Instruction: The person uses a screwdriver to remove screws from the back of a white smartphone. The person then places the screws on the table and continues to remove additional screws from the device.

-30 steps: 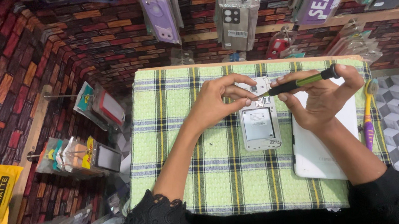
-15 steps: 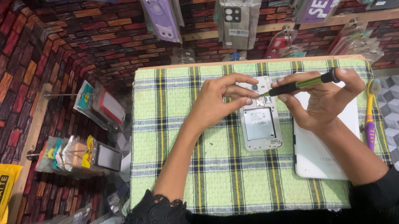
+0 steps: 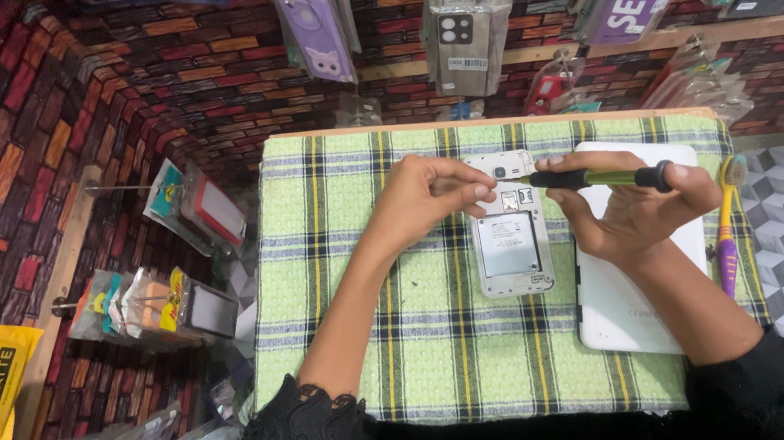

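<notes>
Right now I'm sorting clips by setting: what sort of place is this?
Likely a phone repair and accessories stall: packaged phone cases hang overhead, and an opened phone lies on the checked cloth under a screwdriver.

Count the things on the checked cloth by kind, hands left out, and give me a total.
Opened phone, back cover off: 1
White tablet: 1
Screwdriver, held in the right hand, with the left hand at the phone: 1
Toothbrush, at the cloth's right edge: 1
Total: 4
</notes>
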